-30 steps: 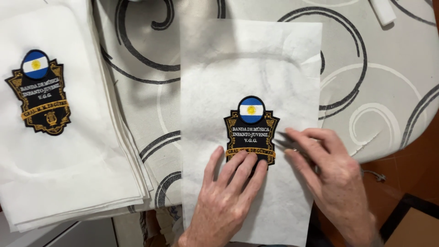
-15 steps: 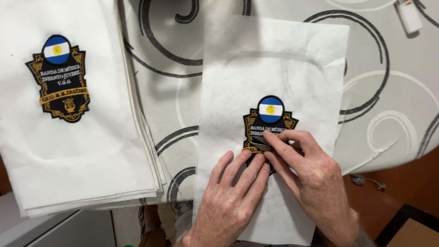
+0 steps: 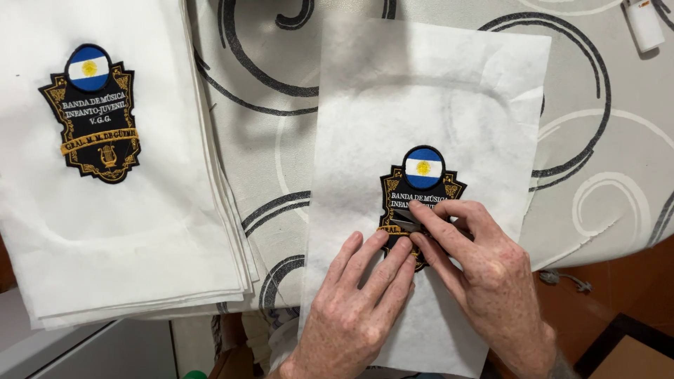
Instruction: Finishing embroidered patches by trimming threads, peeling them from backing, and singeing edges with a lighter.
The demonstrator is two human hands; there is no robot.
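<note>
2 hands on embroidered badge (image 3: 422,189): left hand (image 3: 354,309) flat, right hand (image 3: 484,281) pinching possibly small scissors (image 3: 406,222).

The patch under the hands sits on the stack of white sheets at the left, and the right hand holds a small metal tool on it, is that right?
Not quite. The head view shows that patch on a single white sheet lying apart on the tablecloth, right of the stack, which carries its own patch. The right hand does hold a small metal tool on it; the left hand lies alongside.
</note>
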